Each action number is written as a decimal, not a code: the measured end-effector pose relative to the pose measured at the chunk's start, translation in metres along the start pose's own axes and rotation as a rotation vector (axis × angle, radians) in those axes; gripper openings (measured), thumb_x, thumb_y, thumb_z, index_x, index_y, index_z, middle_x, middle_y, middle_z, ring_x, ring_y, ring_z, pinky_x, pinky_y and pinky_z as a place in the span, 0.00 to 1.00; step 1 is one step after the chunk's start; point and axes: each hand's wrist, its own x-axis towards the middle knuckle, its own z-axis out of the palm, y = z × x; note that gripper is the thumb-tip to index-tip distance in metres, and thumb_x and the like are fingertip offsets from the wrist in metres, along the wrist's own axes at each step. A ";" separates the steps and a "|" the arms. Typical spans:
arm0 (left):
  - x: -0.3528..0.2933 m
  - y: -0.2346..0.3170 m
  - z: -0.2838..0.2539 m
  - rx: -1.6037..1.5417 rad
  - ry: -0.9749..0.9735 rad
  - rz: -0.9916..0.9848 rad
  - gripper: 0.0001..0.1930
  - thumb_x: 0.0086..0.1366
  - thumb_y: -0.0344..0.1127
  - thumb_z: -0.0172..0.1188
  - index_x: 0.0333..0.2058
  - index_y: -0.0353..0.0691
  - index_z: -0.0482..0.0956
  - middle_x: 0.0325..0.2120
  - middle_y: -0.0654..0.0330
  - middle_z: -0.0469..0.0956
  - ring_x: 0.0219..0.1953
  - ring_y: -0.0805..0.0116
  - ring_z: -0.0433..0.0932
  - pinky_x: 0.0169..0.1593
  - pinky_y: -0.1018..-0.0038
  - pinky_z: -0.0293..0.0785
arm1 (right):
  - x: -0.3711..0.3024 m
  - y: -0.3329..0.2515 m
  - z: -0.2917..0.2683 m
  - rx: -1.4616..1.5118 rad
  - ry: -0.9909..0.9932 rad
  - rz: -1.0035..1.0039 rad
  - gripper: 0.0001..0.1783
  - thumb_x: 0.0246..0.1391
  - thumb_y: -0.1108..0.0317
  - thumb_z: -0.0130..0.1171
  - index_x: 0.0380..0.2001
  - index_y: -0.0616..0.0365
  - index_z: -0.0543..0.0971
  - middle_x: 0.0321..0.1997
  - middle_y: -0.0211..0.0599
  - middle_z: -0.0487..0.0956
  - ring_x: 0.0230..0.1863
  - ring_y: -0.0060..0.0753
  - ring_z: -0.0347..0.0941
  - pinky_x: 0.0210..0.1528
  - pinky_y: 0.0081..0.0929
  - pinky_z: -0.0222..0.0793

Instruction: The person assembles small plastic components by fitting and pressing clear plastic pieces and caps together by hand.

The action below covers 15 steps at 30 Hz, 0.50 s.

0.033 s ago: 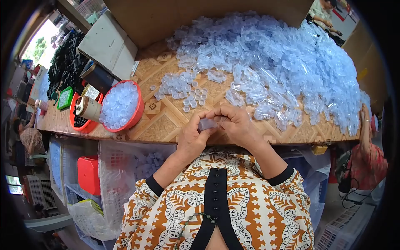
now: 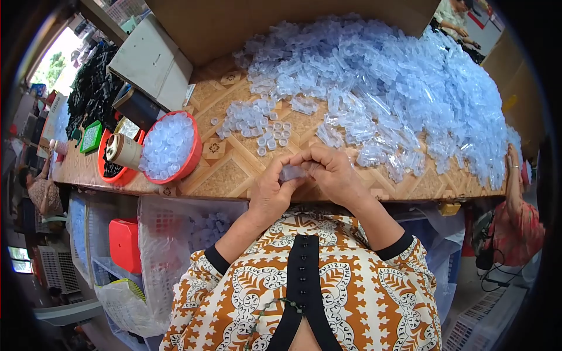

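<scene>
Just beyond the table's near edge, my two hands meet over a small clear plastic tube-like piece [image 2: 291, 172]. My left hand [image 2: 274, 186] is closed around its left part, thumb along the near side. The curled fingers and thumb of my right hand [image 2: 332, 176] pinch at its right end, where they partly hide it; whether a second small part is there I cannot tell. Beyond my hands lie loose clear plastic caps [image 2: 246, 120], some standing with round openings up. A large heap of clear plastic pieces [image 2: 374, 70] spreads from the back to the right.
On the left stands a red bowl [image 2: 195, 157] filled with clear caps. Beside it are a brown-and-white roll [image 2: 120, 151], another red container [image 2: 104, 169], a green box [image 2: 92, 137] and a black pile [image 2: 91, 88]. Cardboard [image 2: 281, 26] borders the back. Another person's arm [image 2: 513, 181] reaches in at right.
</scene>
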 end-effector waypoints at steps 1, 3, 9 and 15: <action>0.000 0.001 0.000 0.002 -0.001 -0.008 0.21 0.63 0.29 0.68 0.54 0.43 0.76 0.41 0.54 0.84 0.42 0.59 0.85 0.44 0.67 0.78 | -0.001 -0.001 -0.001 -0.056 0.019 -0.041 0.09 0.60 0.79 0.58 0.41 0.62 0.85 0.35 0.38 0.81 0.34 0.29 0.76 0.38 0.24 0.72; 0.001 0.004 0.001 0.007 -0.030 -0.035 0.20 0.62 0.29 0.68 0.53 0.43 0.76 0.42 0.52 0.84 0.42 0.56 0.85 0.44 0.65 0.78 | -0.004 -0.001 -0.002 -0.058 0.050 -0.055 0.09 0.60 0.79 0.59 0.40 0.62 0.85 0.34 0.37 0.80 0.34 0.27 0.76 0.38 0.25 0.72; 0.000 0.016 0.005 -0.023 -0.058 0.010 0.23 0.62 0.28 0.68 0.56 0.44 0.75 0.43 0.52 0.84 0.44 0.51 0.85 0.45 0.64 0.79 | -0.007 0.009 -0.022 0.227 -0.005 0.197 0.07 0.60 0.77 0.62 0.41 0.63 0.85 0.37 0.31 0.81 0.37 0.20 0.76 0.42 0.22 0.73; 0.003 0.021 0.009 -0.002 -0.117 0.048 0.30 0.61 0.27 0.69 0.61 0.45 0.70 0.45 0.48 0.83 0.45 0.47 0.84 0.45 0.61 0.80 | -0.014 0.012 -0.029 0.397 -0.058 0.180 0.08 0.59 0.78 0.63 0.42 0.64 0.84 0.39 0.27 0.83 0.39 0.16 0.77 0.44 0.19 0.75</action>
